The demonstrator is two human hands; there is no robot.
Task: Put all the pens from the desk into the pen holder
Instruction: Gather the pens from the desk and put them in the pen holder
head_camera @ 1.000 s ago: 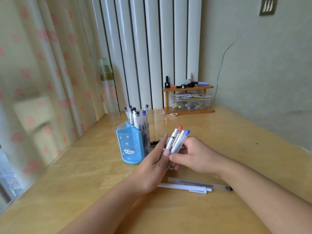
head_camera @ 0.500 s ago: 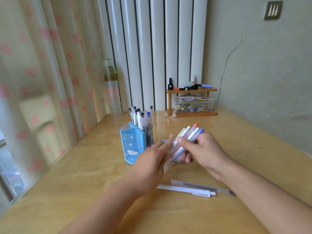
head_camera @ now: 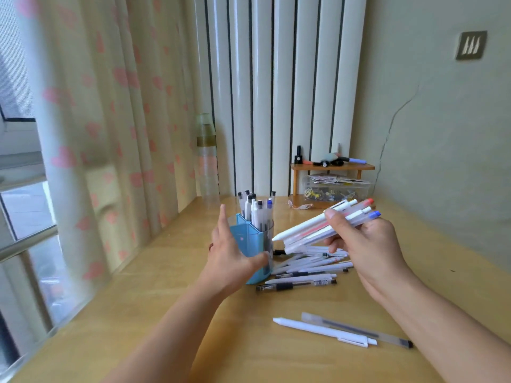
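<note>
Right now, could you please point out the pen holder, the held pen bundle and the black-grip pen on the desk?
pen holder (head_camera: pixel 250 234): head view, its blue front wall.
pen bundle (head_camera: pixel 304 226): head view, the top white barrel.
black-grip pen (head_camera: pixel 284 286): head view, its black grip.

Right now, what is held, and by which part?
The right hand grips a bundle of pens by the rear half. The left hand holds nothing, resting open against the pen holder.

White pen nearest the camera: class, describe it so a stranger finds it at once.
On the wooden desk, skip the pile of pens by the blue holder; two pens lie apart, nearer the viewer. Pick the opaque white pen, not its frosted neighbour.
</note>
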